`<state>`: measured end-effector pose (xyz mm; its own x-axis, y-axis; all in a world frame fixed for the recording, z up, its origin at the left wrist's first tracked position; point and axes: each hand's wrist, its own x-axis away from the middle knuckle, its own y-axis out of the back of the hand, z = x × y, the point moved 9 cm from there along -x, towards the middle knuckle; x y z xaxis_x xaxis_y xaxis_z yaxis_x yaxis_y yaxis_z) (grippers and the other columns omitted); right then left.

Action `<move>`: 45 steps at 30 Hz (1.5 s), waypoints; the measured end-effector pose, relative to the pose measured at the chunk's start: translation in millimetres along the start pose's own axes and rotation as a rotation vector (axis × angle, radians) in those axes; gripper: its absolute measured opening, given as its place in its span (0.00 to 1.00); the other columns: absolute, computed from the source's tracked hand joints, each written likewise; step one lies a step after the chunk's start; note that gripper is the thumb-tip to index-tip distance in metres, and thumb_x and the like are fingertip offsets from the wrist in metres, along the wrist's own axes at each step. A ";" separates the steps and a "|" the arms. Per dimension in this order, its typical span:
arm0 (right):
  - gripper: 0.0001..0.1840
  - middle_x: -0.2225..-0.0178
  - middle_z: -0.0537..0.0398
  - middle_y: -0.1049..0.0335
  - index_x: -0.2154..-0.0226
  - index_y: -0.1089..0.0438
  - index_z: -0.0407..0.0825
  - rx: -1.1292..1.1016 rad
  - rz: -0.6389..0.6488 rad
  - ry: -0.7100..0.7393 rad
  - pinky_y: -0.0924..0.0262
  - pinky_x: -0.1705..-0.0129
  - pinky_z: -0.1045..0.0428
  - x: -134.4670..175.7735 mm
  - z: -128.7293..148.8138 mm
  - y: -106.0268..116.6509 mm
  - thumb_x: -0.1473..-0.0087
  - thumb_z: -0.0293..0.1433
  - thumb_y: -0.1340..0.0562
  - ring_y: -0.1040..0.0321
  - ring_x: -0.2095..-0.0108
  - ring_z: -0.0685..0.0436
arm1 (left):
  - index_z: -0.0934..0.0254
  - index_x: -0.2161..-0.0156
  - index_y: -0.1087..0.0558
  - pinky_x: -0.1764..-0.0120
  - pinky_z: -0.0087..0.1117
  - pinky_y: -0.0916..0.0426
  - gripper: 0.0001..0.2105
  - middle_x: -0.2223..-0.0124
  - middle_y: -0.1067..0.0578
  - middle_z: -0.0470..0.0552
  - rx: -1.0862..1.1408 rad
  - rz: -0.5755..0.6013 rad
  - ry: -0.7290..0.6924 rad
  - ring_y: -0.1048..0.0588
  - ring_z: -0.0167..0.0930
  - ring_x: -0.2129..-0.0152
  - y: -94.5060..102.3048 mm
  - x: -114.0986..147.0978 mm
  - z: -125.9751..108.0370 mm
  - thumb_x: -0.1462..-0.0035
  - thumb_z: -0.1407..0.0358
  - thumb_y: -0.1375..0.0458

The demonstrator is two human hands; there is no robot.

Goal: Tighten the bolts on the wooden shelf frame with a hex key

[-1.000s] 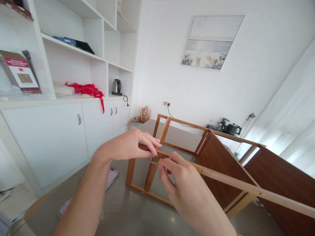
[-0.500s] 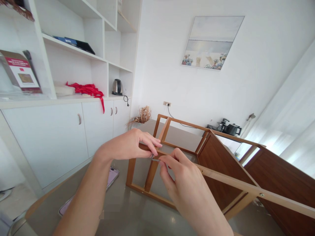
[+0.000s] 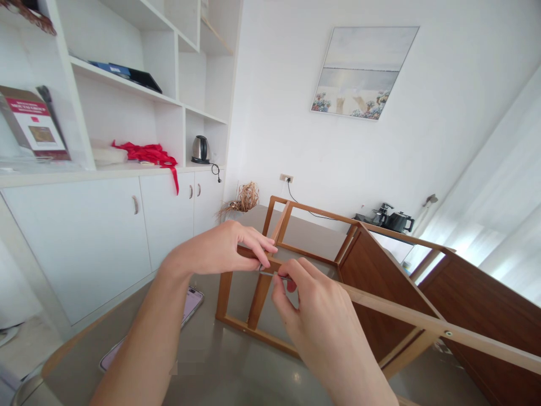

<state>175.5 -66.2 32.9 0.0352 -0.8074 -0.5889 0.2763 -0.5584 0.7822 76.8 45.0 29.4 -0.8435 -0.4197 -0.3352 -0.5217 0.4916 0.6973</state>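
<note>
A small metal Allen key (image 3: 267, 274) meets the upper rail of a wooden shelf frame (image 3: 393, 307) that lies on its side. My right hand (image 3: 313, 299) pinches the long arm of the key between thumb and fingers. At the key's bent end, the thumb and index finger of my left hand (image 3: 236, 248) close around it, while the other fingers rest over the rail. My fingertips hide the screw head, if there is one, under the key. Farther right along the rail, a bolt (image 3: 448, 333) sits in a hole.
The frame rests on a grey glossy table (image 3: 236, 372). A phone (image 3: 194, 301) lies partly behind my left forearm. Brown panels (image 3: 380, 276) stand within the frame. Beyond are a white cabinet (image 3: 105, 237), a kettle (image 3: 200, 149) and a black tea set (image 3: 397, 220).
My right hand has shifted slightly, and the long arm of the Allen key has turned a little. My left hand stays at the bent end.
</note>
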 end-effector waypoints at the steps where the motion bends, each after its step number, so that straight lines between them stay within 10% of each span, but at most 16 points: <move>1: 0.07 0.73 0.62 0.35 0.70 0.32 0.51 0.008 0.010 -0.012 0.59 0.77 0.52 0.4 -1.8 -1.0 0.40 0.28 0.41 0.45 0.80 0.52 | 0.53 0.60 0.16 0.43 0.32 0.28 0.07 0.46 0.20 0.47 -0.004 0.000 -0.001 0.25 0.34 0.43 0.0 0.1 0.1 0.41 0.63 0.37; 17: 0.11 0.72 0.59 0.28 0.66 0.32 0.53 -0.054 0.361 -0.070 0.59 0.72 0.52 2.9 -3.3 -38.8 0.33 0.30 0.47 0.36 0.74 0.47 | 0.52 0.60 0.15 0.43 0.29 0.29 0.08 0.47 0.20 0.45 -0.034 -0.005 -0.004 0.25 0.33 0.43 0.1 -0.7 -1.7 0.41 0.65 0.37; 36: 0.15 0.79 0.65 0.40 0.76 0.37 0.50 -0.352 0.339 0.017 0.55 0.72 0.56 -0.9 5.6 -46.8 0.36 0.28 0.44 0.54 0.78 0.53 | 0.54 0.61 0.15 0.43 0.31 0.28 0.09 0.47 0.19 0.46 -0.017 -0.002 -0.019 0.25 0.34 0.43 0.9 -0.4 -2.0 0.43 0.68 0.37; 45: 0.10 0.71 0.62 0.37 0.74 0.34 0.50 -0.256 0.248 0.034 0.51 0.70 0.56 -1.0 8.0 -19.8 0.41 0.24 0.41 0.44 0.72 0.53 | 0.53 0.60 0.15 0.43 0.31 0.29 0.10 0.47 0.19 0.45 -0.036 -0.007 -0.024 0.25 0.34 0.43 0.8 -0.3 -0.2 0.43 0.69 0.37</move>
<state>162.3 -55.8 19.6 0.1624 -0.9033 -0.3970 0.4869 -0.2765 0.8285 76.6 45.3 30.2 -0.8427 -0.4049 -0.3549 -0.5234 0.4610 0.7167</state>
